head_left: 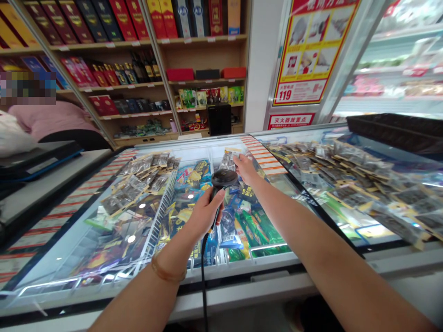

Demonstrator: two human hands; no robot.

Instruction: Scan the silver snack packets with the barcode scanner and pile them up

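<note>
My left hand [204,210] is wrapped round the handle of a black barcode scanner [224,177], whose cable [203,281] hangs down toward me. Just beyond the scanner head, my right hand [245,167] grips the edge of a small clear packet [227,158] with dark contents and a tan border. Both hands are over the glass top of a chest freezer [242,276]. Blue and yellow ice cream packs [194,175] and green ones [259,228] show beneath the glass.
Similar packets lie piled on the glass at left [128,191] and in a larger spread at right [356,180]. A long black tray [398,131] rests at the far right. A person [57,120] bends near the left counter [51,170]. Shelves [204,41] of boxes stand behind.
</note>
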